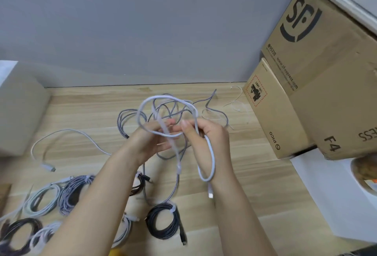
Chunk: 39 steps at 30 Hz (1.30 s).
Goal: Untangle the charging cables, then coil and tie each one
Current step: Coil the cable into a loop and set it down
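Both hands hold a white charging cable [211, 153] up over the wooden table [244, 174]. My left hand [151, 139] grips its strands where the loops cross. My right hand [206, 133] pinches the cable at the top of a loop. One loop arches above the hands, another hangs down past my right wrist and ends in a white plug [210, 194]. Behind and beneath the hands lies a tangled grey braided cable [130, 117]. A loose white cable [67, 132] trails off to the left.
Several coiled, tied cables lie near the front edge: a black coil [163, 223], a grey braided coil [73, 194], a white coil [43, 200] and a dark brown coil [18, 233]. Cardboard boxes [318, 84] stand at the right, thin white ties [236, 102] beside them.
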Tool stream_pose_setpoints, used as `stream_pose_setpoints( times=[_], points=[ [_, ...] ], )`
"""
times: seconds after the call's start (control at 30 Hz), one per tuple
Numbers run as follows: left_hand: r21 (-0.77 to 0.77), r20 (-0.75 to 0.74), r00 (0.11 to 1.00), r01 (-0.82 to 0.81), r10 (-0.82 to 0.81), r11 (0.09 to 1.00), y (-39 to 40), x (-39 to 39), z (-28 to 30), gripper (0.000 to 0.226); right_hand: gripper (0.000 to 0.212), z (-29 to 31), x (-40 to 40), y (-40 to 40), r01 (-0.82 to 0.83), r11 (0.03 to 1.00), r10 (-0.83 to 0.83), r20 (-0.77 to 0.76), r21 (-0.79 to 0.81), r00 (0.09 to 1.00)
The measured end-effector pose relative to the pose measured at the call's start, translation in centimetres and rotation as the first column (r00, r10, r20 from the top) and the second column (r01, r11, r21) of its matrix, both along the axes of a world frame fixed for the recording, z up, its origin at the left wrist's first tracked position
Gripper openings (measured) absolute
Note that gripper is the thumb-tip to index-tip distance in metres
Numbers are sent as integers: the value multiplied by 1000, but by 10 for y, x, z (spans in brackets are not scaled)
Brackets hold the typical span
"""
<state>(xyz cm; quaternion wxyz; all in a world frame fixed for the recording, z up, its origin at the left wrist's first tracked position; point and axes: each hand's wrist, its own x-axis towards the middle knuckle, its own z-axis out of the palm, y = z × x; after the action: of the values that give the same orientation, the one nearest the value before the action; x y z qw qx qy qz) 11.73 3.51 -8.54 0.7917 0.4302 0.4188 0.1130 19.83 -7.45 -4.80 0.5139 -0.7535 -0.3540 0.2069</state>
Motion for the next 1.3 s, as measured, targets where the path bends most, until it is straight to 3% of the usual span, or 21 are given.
stream_pose_setpoints(
  times=[0.1, 0.2, 0.33, 0.43, 0.5, 0.57, 0.7, 0.77, 0.87, 0.97, 1.0, 1.1, 1.17, 1.27, 1.3],
  points=[
    [106, -37, 999, 33, -29, 994, -12, -24, -11, 20, 21, -15, 6, -23, 116, 985, -114, 24, -128, 993],
    [95, -6, 996, 94, -94, 991, -29, -30, -14, 18, 13, -11, 12, -41, 218, 969, -230, -105, -117, 968],
    [88, 86, 959, 261, -268, 961, -51, -23, -8, 39, 55, 2, 9, -55, 188, 976, -204, -165, -108, 965],
    [304, -95, 938, 345, -332, 888, -60, -17, 0, 49, 67, 13, 4, -62, 195, 977, -209, -182, -90, 961],
    [459, -234, 914, 405, -333, 791, -61, -18, 4, 35, 67, 17, 0, -64, 198, 977, -209, -177, -76, 962],
    [470, -355, 889, 437, -289, 767, -62, -25, 9, 20, 65, 19, -4, -65, 185, 981, -192, -186, -56, 963],
    [481, -501, 816, 540, -289, 691, -70, -43, 23, 22, 58, 23, -16, -63, 154, 988, -144, -309, 8, 940],
    [544, -484, 810, 575, -332, 611, -80, -48, 36, 34, 52, 26, -20, -60, 148, 987, -103, -452, 66, 886],
    [595, -481, 759, 651, -439, 472, -91, -54, 52, 57, 43, 33, -25, -57, 173, 960, 23, -681, 218, 732],
    [715, -588, 715, 678, -379, 169, -100, -54, 59, 18, 39, 38, -31, -56, 214, 919, 127, -763, 331, 634],
    [764, -561, 754, 630, -342, 137, -101, -55, 60, 24, 42, 38, -32, -56, 213, 916, 130, -756, 339, 642],
    [822, -424, 813, 531, -399, 207, -101, -55, 69, 32, 54, 34, -27, -56, 187, 910, 103, -639, 369, 762],
    [831, -293, 828, 468, -478, 301, -97, -57, 72, 27, 47, 32, -25, -57, 111, 929, 75, -472, 353, 879],
    [738, 62, 820, 346, -568, 580, -92, -59, 77, 27, 14, 33, -22, -58, -8, 946, 133, -365, 325, 921],
    [679, 185, 815, 298, -549, 671, -91, -58, 77, 28, 13, 33, -22, -58, -42, 944, 161, -347, 327, 924]
  ],
)
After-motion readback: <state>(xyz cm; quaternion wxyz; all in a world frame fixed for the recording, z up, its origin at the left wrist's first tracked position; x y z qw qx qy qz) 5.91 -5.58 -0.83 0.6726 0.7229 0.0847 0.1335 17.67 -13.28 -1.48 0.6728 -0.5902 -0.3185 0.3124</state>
